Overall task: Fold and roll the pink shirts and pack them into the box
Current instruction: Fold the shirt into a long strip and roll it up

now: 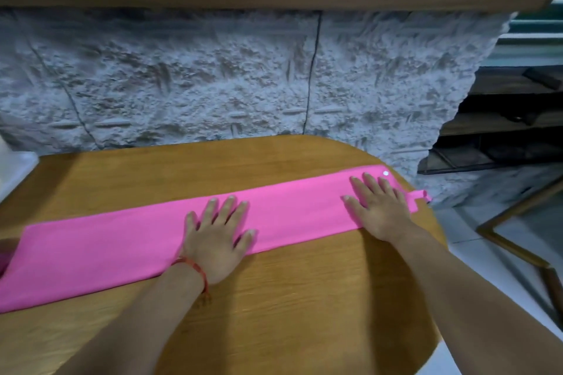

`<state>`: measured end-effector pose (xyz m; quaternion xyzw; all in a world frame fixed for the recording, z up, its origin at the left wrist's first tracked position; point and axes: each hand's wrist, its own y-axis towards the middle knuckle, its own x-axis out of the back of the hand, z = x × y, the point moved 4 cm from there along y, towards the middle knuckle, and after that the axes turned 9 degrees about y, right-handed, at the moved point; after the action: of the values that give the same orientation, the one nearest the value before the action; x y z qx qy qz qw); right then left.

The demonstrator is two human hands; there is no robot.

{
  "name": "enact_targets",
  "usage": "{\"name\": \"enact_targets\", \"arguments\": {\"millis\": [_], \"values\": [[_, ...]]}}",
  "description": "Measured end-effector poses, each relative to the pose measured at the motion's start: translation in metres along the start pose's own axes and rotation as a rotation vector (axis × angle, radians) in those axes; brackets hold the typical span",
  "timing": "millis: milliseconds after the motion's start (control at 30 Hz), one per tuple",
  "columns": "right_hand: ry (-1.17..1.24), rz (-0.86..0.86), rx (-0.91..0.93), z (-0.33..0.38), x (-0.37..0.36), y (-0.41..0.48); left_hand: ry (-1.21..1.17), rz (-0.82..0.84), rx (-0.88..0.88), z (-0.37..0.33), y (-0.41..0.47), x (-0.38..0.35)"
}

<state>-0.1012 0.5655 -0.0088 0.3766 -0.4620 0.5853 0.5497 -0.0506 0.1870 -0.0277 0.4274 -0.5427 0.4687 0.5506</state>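
Pressing down on the pink shirt [128, 250], both hands lie flat on a long folded strip that runs slantwise across the wooden surface [274, 298], from the left side (where it passes out of view) up to the far right corner, where a small tab of cloth [422, 195] pokes out over the rim. The likely trouble from here, to my eye, is a crooked roll. The strip is long and looks wider at its left end than its right, so a roll started with uneven pressure could wander sideways and come out cone-shaped. The right end also sits very near the rounded edge, and a tug that way might drag it off the surface, since smooth wood probably gives thin cloth little to cling to. No box shows anywhere, so packing looks some way off. The left hand [217, 237], a red thread bracelet [195, 271] at its wrist, rests palm down near the middle of the strip, fingers [227, 207] straight and spread, grasping nothing. The right hand [377, 207] lies palm down close to the right end, fingers straight and nearer together, pointing toward the far edge, likewise holding nothing. Both forearms reach in from the near edge.
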Motion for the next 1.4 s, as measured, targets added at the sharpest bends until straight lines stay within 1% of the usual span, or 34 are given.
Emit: {"name": "enact_targets", "arguments": {"millis": [67, 133, 167, 200, 267, 300, 333, 367, 433, 500, 567, 700, 733, 767, 800, 867, 900, 933, 967, 1000, 1033, 1067, 1100, 1133, 1167, 1200, 1233, 1267, 1300, 1333, 1367, 1400], "values": [[0.049, -0.078, -0.113, -0.029, 0.011, -0.001, 0.006, -0.003, -0.003, -0.001, 0.0, 0.001], [0.125, -0.204, -0.229, -0.05, 0.026, -0.003, 0.001, 0.0, 0.005, -0.001, -0.001, 0.003], [0.125, -0.257, -0.281, -0.056, 0.032, -0.005, -0.002, 0.004, 0.011, -0.001, -0.001, 0.004], [0.052, -0.298, -0.319, -0.06, 0.039, -0.006, -0.003, 0.011, 0.016, -0.002, -0.002, 0.006], [-0.211, -0.32, -0.314, -0.056, 0.047, -0.005, -0.005, 0.032, 0.022, -0.004, -0.003, 0.007], [-0.276, -0.296, -0.3, -0.052, 0.048, -0.004, -0.011, 0.047, 0.018, -0.005, -0.003, 0.007], [-0.265, -0.26, -0.307, -0.049, 0.049, -0.001, -0.024, 0.06, 0.011, -0.004, -0.002, 0.008], [-0.209, -0.221, -0.338, -0.049, 0.049, 0.003, -0.044, 0.074, -0.003, -0.002, 0.0, 0.009], [-0.024, -0.124, -0.431, -0.053, 0.051, 0.012, -0.082, 0.085, -0.033, 0.012, 0.004, 0.016], [0.191, -0.044, -0.471, -0.057, 0.056, 0.02, -0.082, 0.05, -0.034, 0.034, 0.005, 0.021], [0.328, -0.024, -0.456, -0.057, 0.061, 0.024, -0.074, 0.047, -0.005, 0.051, 0.001, 0.019], [0.479, -0.021, -0.427, -0.041, 0.066, 0.024, -0.077, 0.068, 0.001, 0.052, -0.003, 0.012], [0.54, -0.026, -0.4, -0.035, 0.072, 0.024, -0.085, 0.069, 0.002, 0.052, -0.003, 0.012], [0.651, -0.029, -0.349, -0.029, 0.079, 0.024, -0.097, 0.068, 0.0, 0.052, -0.003, 0.013], [0.829, -0.018, -0.251, -0.022, 0.088, 0.025, -0.113, 0.07, -0.004, 0.054, -0.002, 0.013], [1.346, 0.046, -0.034, -0.008, 0.108, 0.026, -0.165, 0.082, -0.011, 0.058, -0.002, 0.013], [1.467, 0.055, 0.004, -0.008, 0.112, 0.026, -0.199, 0.078, -0.011, 0.058, -0.002, 0.013], [1.421, 0.012, -0.037, -0.013, 0.108, 0.025, -0.226, 0.07, -0.008, 0.059, -0.002, 0.014], [1.187, -0.046, -0.117, -0.017, 0.105, 0.022, -0.242, 0.063, -0.005, 0.059, -0.003, 0.015], [0.771, -0.083, -0.198, -0.023, 0.097, 0.021, -0.248, 0.063, -0.001, 0.059, -0.005, 0.016], [0.432, -0.127, -0.232, -0.03, 0.091, 0.021, -0.25, 0.061, 0.001, 0.058, -0.005, 0.018], [0.304, -0.193, -0.225, -0.03, 0.092, 0.023, -0.251, 0.061, 0.001, 0.057, -0.006, 0.019], [0.401, -0.229, -0.162, -0.026, 0.097, 0.025, -0.254, 0.062, -0.001, 0.055, -0.006, 0.02], [0.686, -0.242, -0.085, -0.02, 0.104, 0.027, -0.26, 0.063, -0.003, 0.055, -0.006, 0.021], [1.042, -0.196, -0.012, -0.011, 0.113, 0.029, -0.267, 0.062, -0.005, 0.056, -0.007, 0.021], [1.349, -0.132, 0.038, -0.006, 0.119, 0.032, -0.272, 0.057, -0.004, 0.057, -0.007, 0.022], [1.467, -0.104, 0.034, -0.009, 0.119, 0.033, -0.272, 0.048, -0.004, 0.058, -0.008, 0.023], [1.365, -0.13, -0.057, -0.014, 0.115, 0.03, -0.265, 0.041, -0.004, 0.061, -0.009, 0.023], [1.04, -0.163, -0.165, -0.019, 0.107, 0.026, -0.257, 0.04, -0.007, 0.063, -0.012, 0.023], [0.658, -0.174, -0.242, -0.027, 0.097, 0.023, -0.254, 0.039, -0.011, 0.065, -0.013, 0.024], [0.432, -0.191, -0.241, -0.029, 0.095, 0.022, -0.258, 0.041, -0.016, 0.067, -0.014, 0.024], [0.453, -0.2, -0.199, -0.026, 0.098, 0.022, -0.269, 0.042, -0.016, 0.069, -0.014, 0.023]]}}
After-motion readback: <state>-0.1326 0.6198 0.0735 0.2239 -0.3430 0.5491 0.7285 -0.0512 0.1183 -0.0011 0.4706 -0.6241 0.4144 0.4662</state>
